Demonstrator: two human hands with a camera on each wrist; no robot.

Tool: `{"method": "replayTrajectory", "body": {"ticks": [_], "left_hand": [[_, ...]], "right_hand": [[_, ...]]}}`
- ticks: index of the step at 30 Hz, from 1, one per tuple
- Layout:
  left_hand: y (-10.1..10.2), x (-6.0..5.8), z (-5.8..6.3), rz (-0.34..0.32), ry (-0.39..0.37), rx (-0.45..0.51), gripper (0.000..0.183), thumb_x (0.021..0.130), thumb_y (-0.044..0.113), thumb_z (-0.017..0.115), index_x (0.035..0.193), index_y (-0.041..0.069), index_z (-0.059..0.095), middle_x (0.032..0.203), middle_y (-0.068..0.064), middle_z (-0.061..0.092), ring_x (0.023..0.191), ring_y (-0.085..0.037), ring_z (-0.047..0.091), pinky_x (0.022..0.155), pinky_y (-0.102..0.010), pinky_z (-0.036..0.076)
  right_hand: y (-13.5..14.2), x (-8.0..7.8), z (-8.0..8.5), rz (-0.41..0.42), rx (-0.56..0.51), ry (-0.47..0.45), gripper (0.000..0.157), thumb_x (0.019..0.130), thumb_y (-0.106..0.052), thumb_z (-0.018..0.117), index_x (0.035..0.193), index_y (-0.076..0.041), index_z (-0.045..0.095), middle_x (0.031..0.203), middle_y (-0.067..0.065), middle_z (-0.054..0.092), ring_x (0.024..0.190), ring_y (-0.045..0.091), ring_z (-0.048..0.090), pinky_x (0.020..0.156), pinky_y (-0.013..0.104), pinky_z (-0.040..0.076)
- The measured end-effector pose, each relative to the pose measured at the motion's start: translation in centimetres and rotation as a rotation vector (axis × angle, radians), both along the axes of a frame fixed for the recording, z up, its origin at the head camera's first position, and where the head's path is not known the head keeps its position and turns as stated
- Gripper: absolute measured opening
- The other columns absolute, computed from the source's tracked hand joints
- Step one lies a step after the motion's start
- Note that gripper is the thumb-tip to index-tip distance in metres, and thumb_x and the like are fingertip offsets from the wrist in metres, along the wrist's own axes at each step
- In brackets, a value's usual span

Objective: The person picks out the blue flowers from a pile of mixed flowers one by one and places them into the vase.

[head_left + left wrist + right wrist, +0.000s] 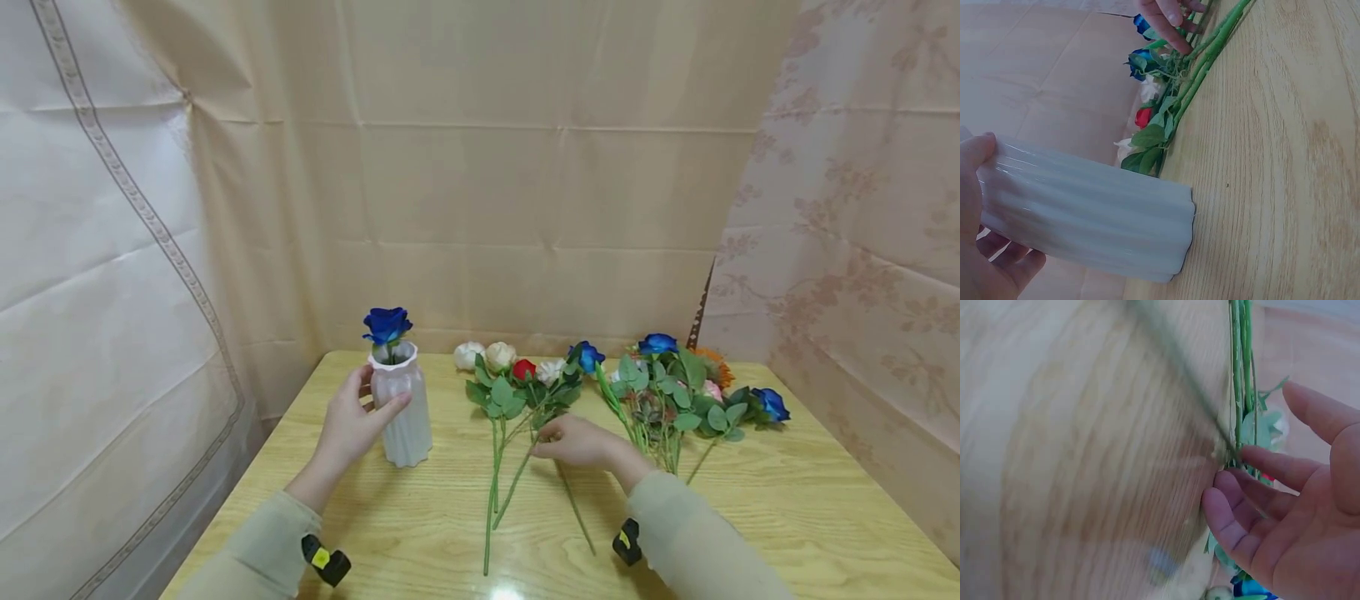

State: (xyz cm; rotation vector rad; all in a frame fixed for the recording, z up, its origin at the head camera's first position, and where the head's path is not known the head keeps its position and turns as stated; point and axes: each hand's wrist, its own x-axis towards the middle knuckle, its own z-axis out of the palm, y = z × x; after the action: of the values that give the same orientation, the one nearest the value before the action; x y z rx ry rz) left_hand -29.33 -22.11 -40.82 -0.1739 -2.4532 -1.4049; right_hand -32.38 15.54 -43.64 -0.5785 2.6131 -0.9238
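A white fluted vase (pixel 407 421) stands upright on the table, with one blue rose (pixel 387 325) in its mouth. My left hand (pixel 352 423) grips the vase near its upper part, thumb in front and fingers round the far side. In the left wrist view the vase (pixel 1085 212) fills the lower left. My right hand (pixel 576 442) is at the stems of a loose bunch with white, cream, red and blue blooms. In the right wrist view its index fingertip touches a blurred green stem (pixel 1191 387), while the thumb stands apart from the fingers.
Right of my right hand lies a second pile of flowers (pixel 675 400) with blue, pink and orange blooms. Long stems (pixel 491 500) point toward the front of the wooden table (pixel 420 533). A beige curtain (pixel 525 167) hangs behind.
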Motion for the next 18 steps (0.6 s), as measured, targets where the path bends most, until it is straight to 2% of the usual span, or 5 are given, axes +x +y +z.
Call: {"method": "replayTrajectory", "body": {"ticks": [5,13,18], "left_hand": [[0.0,-0.1,0.0,0.006,-0.002,-0.005,0.091,0.085,0.063,0.074,0.151,0.01,0.04,0.144,-0.014,0.051,0.127,-0.035,0.053,0.098,-0.053,0.052],[0.0,0.0,0.0,0.009,0.005,-0.001,0.089,0.086,0.061,0.074,0.15,0.009,0.04,0.143,-0.013,0.051,0.127,-0.034,0.053,0.099,-0.053,0.051],[0.0,-0.1,0.0,0.006,0.004,-0.001,0.088,0.086,0.061,0.074,0.149,0.009,0.041,0.143,-0.013,0.051,0.127,-0.033,0.053,0.099,-0.053,0.051]], "right_hand": [[1.4,0.0,0.1,-0.077,0.001,-0.026,0.052,0.098,-0.035,0.069,0.136,0.0,0.062,0.136,0.015,0.061,0.129,0.04,0.053,0.1,0.056,0.048],[2.5,0.1,1.4,-0.071,-0.04,-0.01,0.056,0.099,-0.034,0.068,0.139,0.004,0.057,0.139,0.023,0.056,0.129,0.045,0.051,0.1,0.059,0.047],[3.1,-0.2,2.7,-0.089,-0.087,0.012,0.056,0.1,-0.035,0.066,0.142,0.0,0.055,0.142,0.022,0.054,0.13,0.044,0.051,0.1,0.059,0.047]]}}
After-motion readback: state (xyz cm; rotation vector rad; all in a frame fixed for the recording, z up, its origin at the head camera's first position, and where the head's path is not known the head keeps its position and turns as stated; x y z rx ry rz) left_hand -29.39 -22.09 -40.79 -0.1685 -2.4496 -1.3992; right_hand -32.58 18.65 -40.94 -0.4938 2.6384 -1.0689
